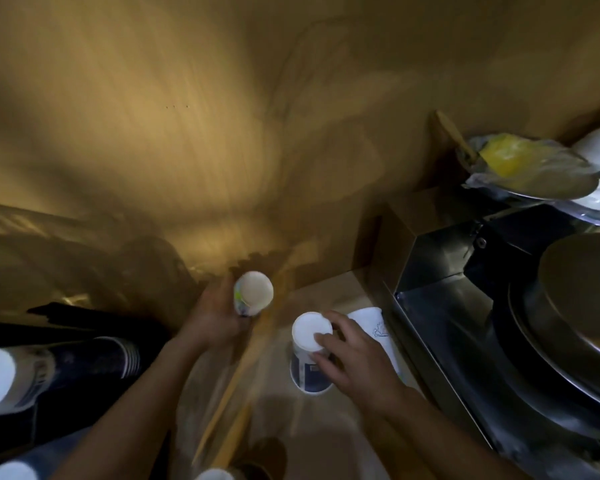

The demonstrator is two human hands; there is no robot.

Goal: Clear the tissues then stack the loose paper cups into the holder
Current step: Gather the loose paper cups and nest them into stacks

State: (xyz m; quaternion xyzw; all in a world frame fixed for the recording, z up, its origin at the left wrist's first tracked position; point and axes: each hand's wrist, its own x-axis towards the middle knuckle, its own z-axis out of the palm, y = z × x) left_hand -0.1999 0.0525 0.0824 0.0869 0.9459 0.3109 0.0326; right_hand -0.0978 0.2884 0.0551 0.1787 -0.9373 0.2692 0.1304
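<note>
Count: 2 hands, left hand [215, 317] and right hand [352, 355]. Paper cups: 1 per hand, cup [253, 293] and upturned cup [310, 355]. 1 cup stack [49, 368] left of them. 1 tissue [374, 327].

1 paper cup [253, 292], white with a printed side, is held tilted above the surface, its pale base facing up. A 2nd cup [309, 355] stands upside down on the surface, dark band near its rim. A white tissue [371, 320] lies just beside it. A sideways stack of cups [49, 368] lies at left.
</note>
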